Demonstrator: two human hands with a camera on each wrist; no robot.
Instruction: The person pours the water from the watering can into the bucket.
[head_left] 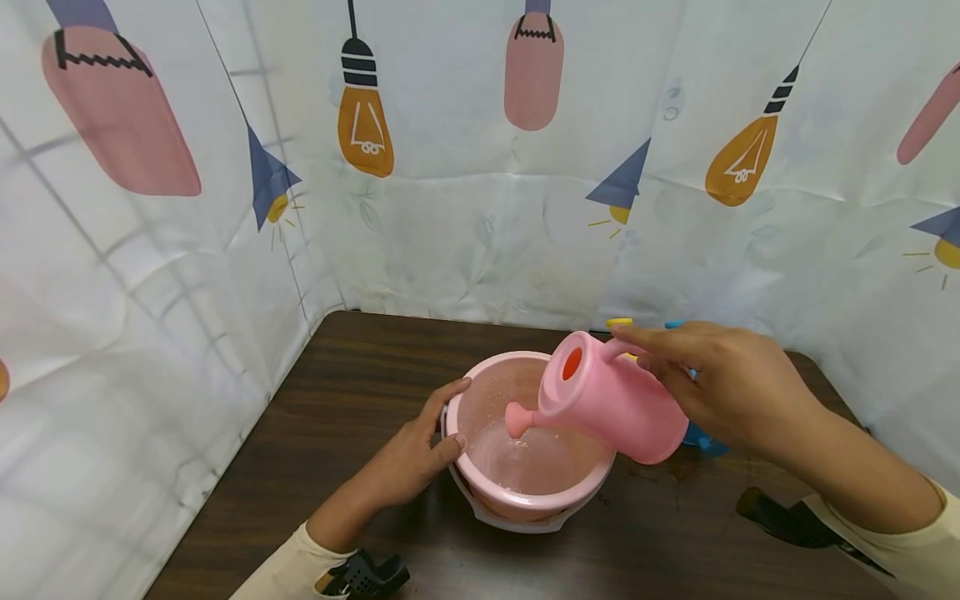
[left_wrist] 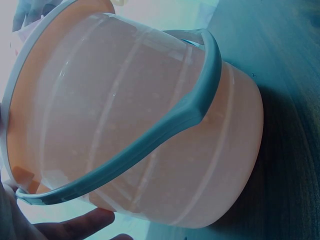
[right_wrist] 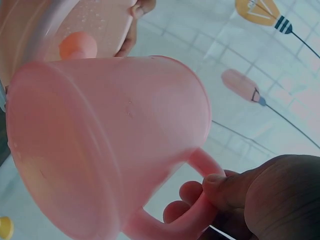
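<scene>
A pink bucket (head_left: 525, 498) stands on the table, water drops visible on its inner wall. My left hand (head_left: 411, 458) grips its left rim, the thumb over the edge and the fingers along the outside. The bucket's handle (left_wrist: 145, 142) hangs down its side. Over the bucket's right side, my right hand (head_left: 716, 371) holds a pink watering can (head_left: 626, 410) by its handle (right_wrist: 200, 207). Tilted to the left, the can has its rose spout (head_left: 519, 420) above the bucket's opening. Whether water is flowing from it cannot be made out.
Behind the can and right hand, a blue object (head_left: 703, 440) and a yellow piece (head_left: 619, 322) are mostly hidden. The dark wooden table (head_left: 375, 358) meets a printed curtain (head_left: 465, 242) at the back and left. Small wet marks show right of the bucket.
</scene>
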